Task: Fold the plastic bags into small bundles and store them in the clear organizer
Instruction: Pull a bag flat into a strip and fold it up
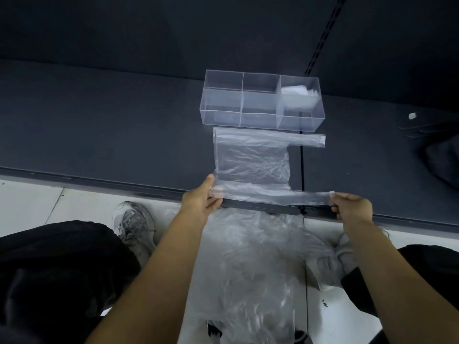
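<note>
A clear plastic bag [252, 162] lies flat on the dark shelf, its two handles pointing right. My left hand [201, 198] pinches the bag's near left corner at the shelf's front edge. The near handle's end is pinched by my right hand [351, 204]. Behind the bag stands the clear organizer [260, 101] with three compartments. A folded bag bundle [299, 95] sits in its right compartment; the other two look empty.
A heap of loose clear bags [258, 259] lies on the pale floor between my legs and shoes. The dark shelf [99, 125] stretches left and right. A dark object [442, 160] sits at the far right, with a small white scrap [412, 116] near it.
</note>
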